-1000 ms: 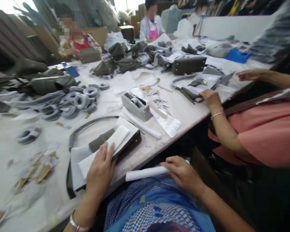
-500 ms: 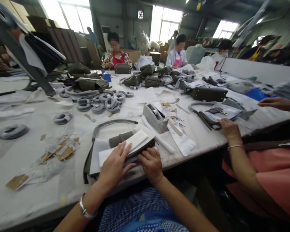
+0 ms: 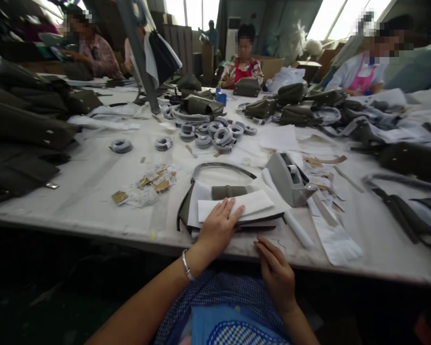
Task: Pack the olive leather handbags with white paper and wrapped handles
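My left hand (image 3: 219,227) lies flat, fingers stretched out, on a white padded sheet (image 3: 251,205) that covers an olive-green handbag (image 3: 230,192) at the table's near edge. A grey strap (image 3: 219,166) arcs behind the bag. My right hand (image 3: 276,273) rests at the table edge just right of the bag, fingers extended and together, holding nothing that I can see. A bracelet sits on my left wrist.
A grey tape dispenser (image 3: 289,179) stands right of the bag, with white paper strips (image 3: 332,237) beside it. Rolled grey straps (image 3: 211,134) lie mid-table, paper scraps (image 3: 147,184) to the left, stacked dark bags (image 3: 21,139) far left. Other people work at the far side.
The view has swung left. My right hand has drawn back from the bag's edge to the table rim. My left hand stays flat on the white sheet.
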A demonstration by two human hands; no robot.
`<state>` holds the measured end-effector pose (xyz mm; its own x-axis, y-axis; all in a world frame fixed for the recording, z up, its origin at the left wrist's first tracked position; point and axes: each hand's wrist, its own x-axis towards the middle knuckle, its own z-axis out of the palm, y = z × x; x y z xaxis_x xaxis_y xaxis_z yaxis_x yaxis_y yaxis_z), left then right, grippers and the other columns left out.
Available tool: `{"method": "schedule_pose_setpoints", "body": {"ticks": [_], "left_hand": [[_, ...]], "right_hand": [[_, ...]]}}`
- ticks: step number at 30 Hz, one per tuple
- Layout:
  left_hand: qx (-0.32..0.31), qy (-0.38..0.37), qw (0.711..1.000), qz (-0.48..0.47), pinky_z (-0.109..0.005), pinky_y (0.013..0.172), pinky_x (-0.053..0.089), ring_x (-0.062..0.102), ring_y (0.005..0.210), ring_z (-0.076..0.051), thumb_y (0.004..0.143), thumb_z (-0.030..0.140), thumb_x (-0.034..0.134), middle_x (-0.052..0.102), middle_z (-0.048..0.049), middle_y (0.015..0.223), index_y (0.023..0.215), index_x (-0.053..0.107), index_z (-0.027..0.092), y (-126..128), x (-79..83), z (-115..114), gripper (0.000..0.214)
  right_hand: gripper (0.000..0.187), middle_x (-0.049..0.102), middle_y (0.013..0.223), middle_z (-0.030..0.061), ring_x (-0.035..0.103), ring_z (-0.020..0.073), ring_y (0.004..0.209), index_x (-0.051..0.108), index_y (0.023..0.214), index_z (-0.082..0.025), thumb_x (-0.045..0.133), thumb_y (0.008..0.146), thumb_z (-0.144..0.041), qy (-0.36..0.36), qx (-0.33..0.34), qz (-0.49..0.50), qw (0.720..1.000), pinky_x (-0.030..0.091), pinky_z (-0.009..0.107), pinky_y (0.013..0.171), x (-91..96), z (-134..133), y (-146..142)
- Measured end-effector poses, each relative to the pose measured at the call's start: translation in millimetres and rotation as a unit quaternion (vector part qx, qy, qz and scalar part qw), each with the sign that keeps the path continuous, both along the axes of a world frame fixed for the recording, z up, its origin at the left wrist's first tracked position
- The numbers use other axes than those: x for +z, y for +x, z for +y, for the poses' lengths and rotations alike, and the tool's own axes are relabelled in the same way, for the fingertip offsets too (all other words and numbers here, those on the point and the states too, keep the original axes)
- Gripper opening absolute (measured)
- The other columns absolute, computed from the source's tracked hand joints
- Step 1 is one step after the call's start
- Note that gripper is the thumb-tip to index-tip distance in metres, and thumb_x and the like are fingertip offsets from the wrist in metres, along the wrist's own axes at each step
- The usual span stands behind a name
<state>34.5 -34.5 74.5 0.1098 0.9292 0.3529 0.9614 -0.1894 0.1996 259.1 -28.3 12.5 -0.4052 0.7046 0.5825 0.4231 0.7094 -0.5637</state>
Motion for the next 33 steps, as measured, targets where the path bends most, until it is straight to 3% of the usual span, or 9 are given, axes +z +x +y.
{"method": "schedule_pose_setpoints", "body": {"ticks": [5,11,22,33], "left_hand": [[0.003,-0.003,1.0,-0.005,-0.046,0.116,0.037,0.038,0.142,-0.03,0.091,0.033,0.065,0.039,-0.0147,0.155,0.147,0.043,0.023,0,1.8,0,0.061],[-0.004,0.003,1.0,0.011,-0.047,0.115,0.038,0.039,0.141,-0.031,0.091,0.029,0.064,0.041,-0.0154,0.154,0.147,0.043,0.02,-3,0.0,1,0.061],[-0.018,0.03,0.999,0.032,-0.047,0.113,0.04,0.04,0.14,-0.032,0.092,0.032,0.062,0.04,-0.0153,0.154,0.15,0.039,0.019,-7,-9.1,4,0.063],[-0.035,0.058,0.997,0.031,-0.05,0.11,0.043,0.044,0.137,-0.033,0.096,0.036,0.052,0.043,-0.0152,0.152,0.148,0.041,0.019,-11,-12.6,7,0.056]], "right_hand": [[0.039,0.068,0.118,0.0073,0.064,0.0217,0.11,0.066,0.124,-0.026,0.055,0.094,-0.004,0.041,-0.019,-0.007,0.999,0.055,0.041,0.095,6.5,5,-7],[0.036,0.068,0.121,0.0074,0.058,0.0265,0.12,0.066,0.124,-0.027,0.062,0.092,-0.011,0.129,-0.145,-0.031,0.981,0.051,0.047,0.101,33.9,34,-3],[0.029,0.066,0.115,0.0113,0.061,0.0262,0.111,0.066,0.118,-0.022,0.056,0.092,-0.013,0.095,-0.148,-0.039,0.984,0.056,0.043,0.095,23.7,59,-4],[0.027,0.07,0.1,0.0081,0.066,0.0219,0.097,0.071,0.108,-0.022,0.054,0.091,-0.01,0.104,-0.149,-0.021,0.983,0.058,0.037,0.087,33.2,65,-7]]}}
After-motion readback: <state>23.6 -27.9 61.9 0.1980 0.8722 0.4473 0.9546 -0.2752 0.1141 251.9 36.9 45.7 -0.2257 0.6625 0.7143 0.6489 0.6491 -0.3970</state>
